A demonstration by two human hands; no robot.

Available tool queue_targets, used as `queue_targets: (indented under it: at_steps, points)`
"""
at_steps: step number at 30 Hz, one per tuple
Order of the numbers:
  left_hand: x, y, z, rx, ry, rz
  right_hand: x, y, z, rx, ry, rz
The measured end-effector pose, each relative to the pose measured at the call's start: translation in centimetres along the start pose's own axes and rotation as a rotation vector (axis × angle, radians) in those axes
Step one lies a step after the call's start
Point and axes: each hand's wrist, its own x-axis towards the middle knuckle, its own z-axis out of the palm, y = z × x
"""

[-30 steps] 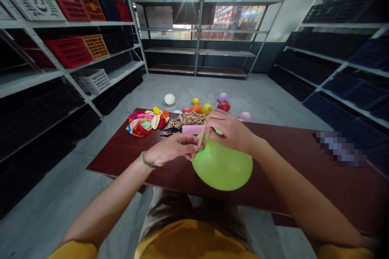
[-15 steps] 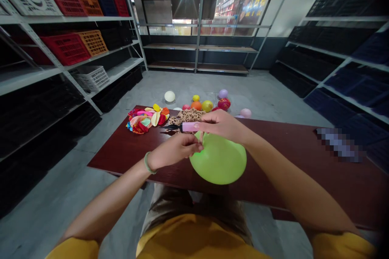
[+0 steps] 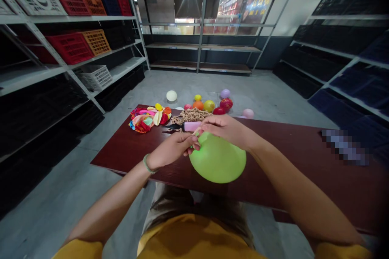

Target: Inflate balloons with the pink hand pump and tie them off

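Note:
An inflated green balloon (image 3: 219,160) is at the table's near edge, below my two hands. My left hand (image 3: 178,147) is closed in a pinch at the balloon's upper left side, where its neck seems to be; the fingers cover the neck. My right hand (image 3: 227,129) lies above the balloon, thumb and fingers pinched on a thin tan string (image 3: 197,130) that runs down to my left fingertips. Just behind the hands lies a pink and black balloon pump (image 3: 191,126), partly covered by my right hand. A heap of tan cord (image 3: 193,115) lies behind the pump.
Flat, colourful balloons (image 3: 148,118) are heaped on the dark red table (image 3: 121,149) at the left. A blurred-out object (image 3: 345,147) lies at the right. Inflated balloons (image 3: 209,105) rest on the floor beyond. Shelves with crates (image 3: 71,48) flank the room.
My right hand has drawn closer around the tan string, which now slants between both hands. My left hand has shifted slightly down. The view has moved a little, and the balloon stays in place.

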Motion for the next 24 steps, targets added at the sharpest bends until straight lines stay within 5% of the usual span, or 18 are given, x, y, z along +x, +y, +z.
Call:
queue_targets:
  at_steps: [5,14,19,24]
  points:
    - [0.1,-0.4,-0.3,-0.215,0.067,-0.045,-1.3,0.9,0.0,-0.218,0.060,-0.197]
    - [0.0,-0.3,-0.1,-0.575,0.141,-0.106,-3.1,0.5,3.0,-0.775,0.512,-0.398]
    - [-0.1,-0.4,0.1,-0.640,0.188,-0.077,-4.5,0.0,4.6,-0.818,0.529,-0.489]
    - [-0.2,-0.3,0.6,-0.556,0.216,-0.050,-5.0,-0.2,3.8,-0.720,0.472,-0.456]
